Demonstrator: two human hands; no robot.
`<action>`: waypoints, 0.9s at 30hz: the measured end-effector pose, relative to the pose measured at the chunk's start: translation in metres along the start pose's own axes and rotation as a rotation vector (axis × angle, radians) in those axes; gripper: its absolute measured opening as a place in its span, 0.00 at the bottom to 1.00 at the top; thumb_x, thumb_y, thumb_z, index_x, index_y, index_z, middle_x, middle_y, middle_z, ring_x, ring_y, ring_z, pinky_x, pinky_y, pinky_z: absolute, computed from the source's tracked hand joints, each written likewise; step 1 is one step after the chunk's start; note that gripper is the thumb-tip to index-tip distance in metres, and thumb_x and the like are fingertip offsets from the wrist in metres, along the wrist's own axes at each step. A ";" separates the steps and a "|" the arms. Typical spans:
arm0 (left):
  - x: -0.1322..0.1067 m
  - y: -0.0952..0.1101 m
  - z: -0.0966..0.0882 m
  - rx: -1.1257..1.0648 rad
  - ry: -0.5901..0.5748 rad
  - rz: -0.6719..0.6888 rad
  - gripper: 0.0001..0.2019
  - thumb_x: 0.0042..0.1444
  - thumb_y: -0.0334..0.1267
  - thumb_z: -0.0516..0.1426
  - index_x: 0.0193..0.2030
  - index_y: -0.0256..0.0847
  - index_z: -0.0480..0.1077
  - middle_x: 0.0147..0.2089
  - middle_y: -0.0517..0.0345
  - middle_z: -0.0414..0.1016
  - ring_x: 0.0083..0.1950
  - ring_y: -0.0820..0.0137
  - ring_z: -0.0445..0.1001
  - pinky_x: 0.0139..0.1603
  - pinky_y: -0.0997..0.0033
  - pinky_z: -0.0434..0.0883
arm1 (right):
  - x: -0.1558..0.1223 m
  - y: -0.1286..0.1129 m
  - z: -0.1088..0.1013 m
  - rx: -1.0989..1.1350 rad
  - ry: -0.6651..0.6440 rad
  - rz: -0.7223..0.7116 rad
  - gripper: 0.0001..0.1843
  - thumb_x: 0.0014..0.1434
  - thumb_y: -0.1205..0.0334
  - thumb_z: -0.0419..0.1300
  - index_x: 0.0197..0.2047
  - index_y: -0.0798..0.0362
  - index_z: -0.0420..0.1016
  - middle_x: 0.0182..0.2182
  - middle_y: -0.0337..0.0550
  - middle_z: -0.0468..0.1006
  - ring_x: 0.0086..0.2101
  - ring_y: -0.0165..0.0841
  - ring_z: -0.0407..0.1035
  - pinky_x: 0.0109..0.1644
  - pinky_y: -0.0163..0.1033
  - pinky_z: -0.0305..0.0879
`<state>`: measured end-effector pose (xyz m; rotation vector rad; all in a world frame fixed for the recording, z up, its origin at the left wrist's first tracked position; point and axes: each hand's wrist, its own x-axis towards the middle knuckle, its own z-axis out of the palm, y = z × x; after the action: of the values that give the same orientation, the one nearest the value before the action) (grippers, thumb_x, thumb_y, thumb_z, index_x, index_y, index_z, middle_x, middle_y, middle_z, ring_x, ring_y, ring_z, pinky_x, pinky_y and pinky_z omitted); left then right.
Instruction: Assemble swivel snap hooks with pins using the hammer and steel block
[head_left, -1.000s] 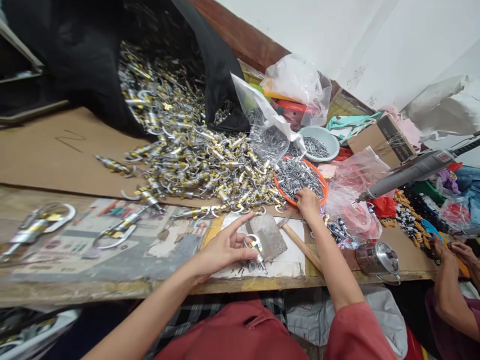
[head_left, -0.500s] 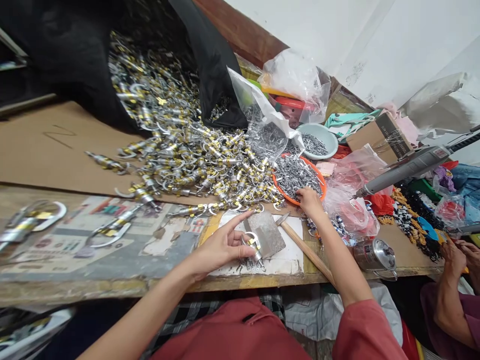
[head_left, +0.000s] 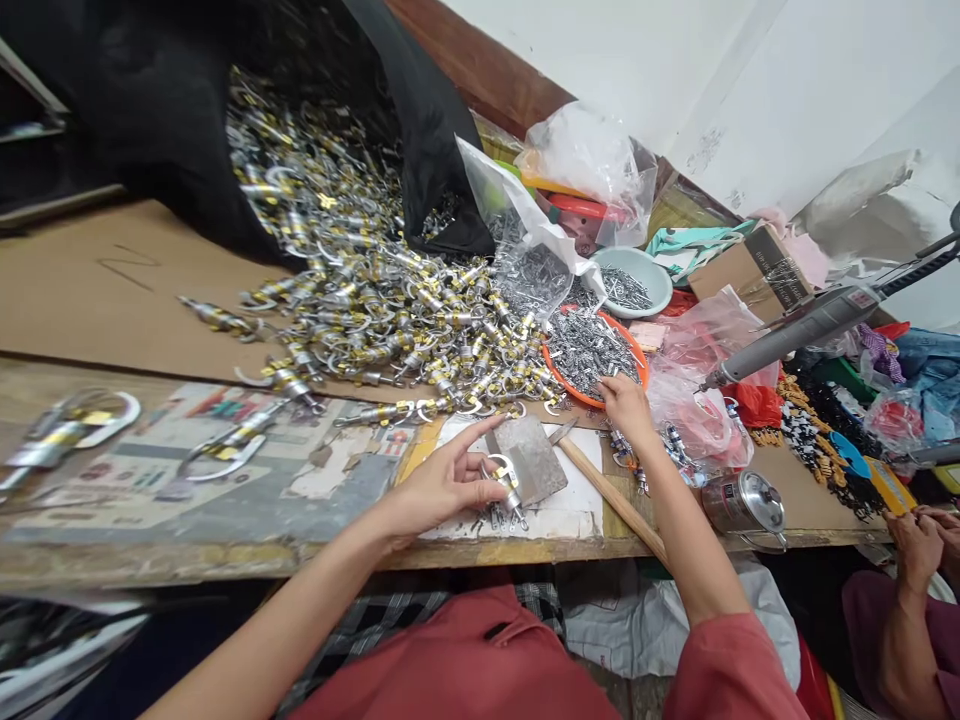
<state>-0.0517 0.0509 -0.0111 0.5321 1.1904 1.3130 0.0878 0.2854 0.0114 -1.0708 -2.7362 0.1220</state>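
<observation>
My left hand [head_left: 442,485] pinches a silver and gold clasp [head_left: 505,481] against a grey metal block [head_left: 531,458], index finger stretched out. My right hand [head_left: 624,402] reaches into the near rim of an orange bowl [head_left: 558,374] full of small silver metal parts, fingers curled down among them; what they hold is hidden. A wooden-handled hammer [head_left: 609,493] lies between the two hands on a white sheet.
A big heap of silver and gold clasps [head_left: 360,280] spills from a black bag [head_left: 165,120] across brown cardboard. A pale bowl [head_left: 636,282], plastic bags, a cardboard box [head_left: 757,275], a metal tin [head_left: 744,506] and a grey power tool [head_left: 795,330] crowd the right. Another person's hands [head_left: 924,535] work at far right.
My right hand has shifted slightly along the orange bowl's near rim. My left hand keeps the clasp against the block. The other person's hands have moved a little right.
</observation>
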 end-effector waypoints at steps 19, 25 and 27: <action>0.005 -0.001 -0.001 0.182 0.013 0.079 0.30 0.38 0.36 0.65 0.53 0.38 0.69 0.32 0.58 0.77 0.32 0.67 0.69 0.35 0.68 0.67 | -0.079 -0.092 0.012 -0.132 0.041 -0.452 0.11 0.63 0.65 0.49 0.42 0.53 0.72 0.31 0.45 0.70 0.32 0.35 0.61 0.34 0.39 0.53; 0.010 -0.007 -0.005 0.199 0.000 0.110 0.29 0.39 0.37 0.65 0.52 0.36 0.70 0.30 0.58 0.75 0.30 0.66 0.69 0.34 0.67 0.68 | -0.072 -0.098 0.021 0.083 0.078 -0.388 0.12 0.61 0.67 0.51 0.46 0.50 0.72 0.32 0.43 0.73 0.34 0.33 0.64 0.36 0.35 0.58; 0.010 -0.007 -0.005 0.191 -0.008 0.104 0.30 0.39 0.37 0.65 0.52 0.35 0.69 0.30 0.57 0.75 0.30 0.67 0.69 0.34 0.67 0.68 | -0.070 -0.098 0.022 0.201 0.069 -0.379 0.12 0.61 0.68 0.51 0.45 0.49 0.73 0.33 0.42 0.74 0.35 0.32 0.65 0.38 0.34 0.59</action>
<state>-0.0543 0.0567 -0.0228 0.7449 1.3037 1.2900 0.0681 0.1655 -0.0068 -0.4848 -2.7353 0.2875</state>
